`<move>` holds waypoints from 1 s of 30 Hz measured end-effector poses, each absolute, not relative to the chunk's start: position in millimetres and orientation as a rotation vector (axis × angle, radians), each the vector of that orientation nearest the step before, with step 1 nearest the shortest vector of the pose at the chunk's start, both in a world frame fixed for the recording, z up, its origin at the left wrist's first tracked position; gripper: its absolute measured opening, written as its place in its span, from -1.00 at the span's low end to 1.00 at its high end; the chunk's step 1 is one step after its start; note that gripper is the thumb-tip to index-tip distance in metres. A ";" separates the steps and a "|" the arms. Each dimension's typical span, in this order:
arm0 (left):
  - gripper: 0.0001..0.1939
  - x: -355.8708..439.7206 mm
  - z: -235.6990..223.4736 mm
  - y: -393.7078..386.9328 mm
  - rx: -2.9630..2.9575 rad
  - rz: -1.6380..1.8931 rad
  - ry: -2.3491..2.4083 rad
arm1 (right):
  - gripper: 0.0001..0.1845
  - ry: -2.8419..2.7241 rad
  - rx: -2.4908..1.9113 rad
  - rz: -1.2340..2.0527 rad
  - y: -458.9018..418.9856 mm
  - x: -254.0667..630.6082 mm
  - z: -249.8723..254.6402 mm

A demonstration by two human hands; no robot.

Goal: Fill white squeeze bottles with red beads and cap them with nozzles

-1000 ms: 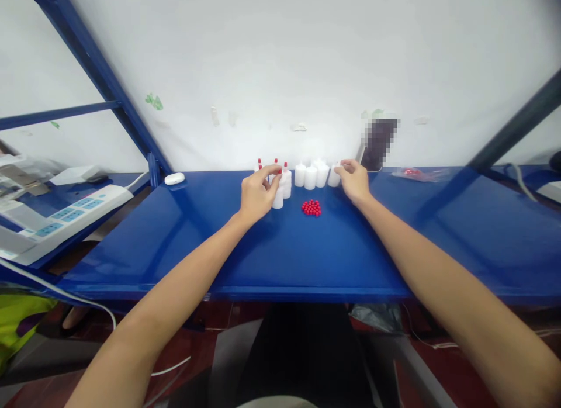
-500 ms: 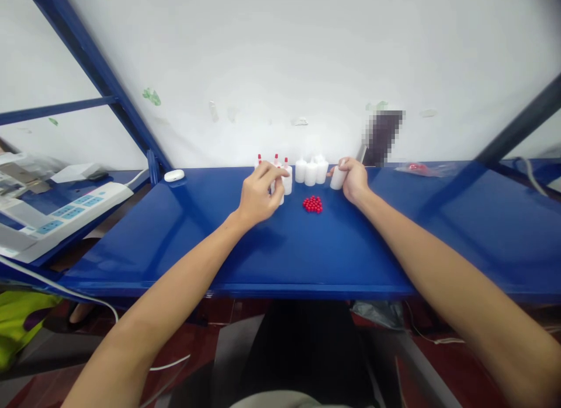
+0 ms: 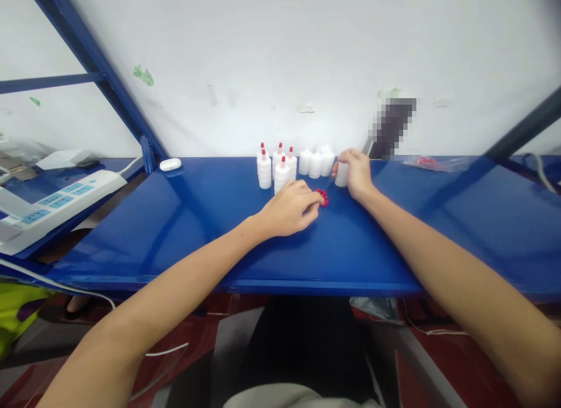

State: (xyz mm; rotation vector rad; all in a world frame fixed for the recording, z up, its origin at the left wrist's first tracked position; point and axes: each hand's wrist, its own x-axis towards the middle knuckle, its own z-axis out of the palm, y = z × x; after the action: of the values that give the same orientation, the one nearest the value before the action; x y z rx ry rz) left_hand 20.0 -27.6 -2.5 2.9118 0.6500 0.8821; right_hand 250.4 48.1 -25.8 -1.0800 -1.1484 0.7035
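Note:
At the small pile of red caps, my left hand has its thumb and index finger drawn together, fingertips on the caps; part of the pile is hidden behind the hand. My right hand is wrapped round a white plastic bottle, which stands nearly upright on the blue table. Its top is covered by the fingers. Behind my left hand stand several white bottles with red tips. Between the hands, farther back, is a group of white bottles without red tips.
A white earbud case lies at the back left. White power strips are beyond the table's left side. A clear plastic bag with red pieces lies at the back right. A pixelated dark object leans against the wall.
My left hand has moved from the red-tipped bottles, right and nearer, to the red caps. My right hand keeps hold of its bottle, which now stands more upright.

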 end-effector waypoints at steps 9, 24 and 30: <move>-0.77 15.6 -6.9 -20.7 2.676 0.682 0.932 | -0.93 -1.433 -1.152 0.698 27.8 231.5 -13.3; -0.77 13.8 -15.0 -1.9 2.735 0.882 0.675 | -0.88 -1.725 -1.217 0.599 27.0 232.1 -14.0; -0.73 14.4 -13.3 -3.3 2.796 0.758 0.620 | -0.86 -1.751 -1.218 0.591 26.6 232.5 -13.2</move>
State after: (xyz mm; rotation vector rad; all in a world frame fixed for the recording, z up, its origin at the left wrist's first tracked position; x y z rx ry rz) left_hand 14.4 -3.3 -13.3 2.7959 0.6198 0.7577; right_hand 232.5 26.6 -13.2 -1.2184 -1.7513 0.5910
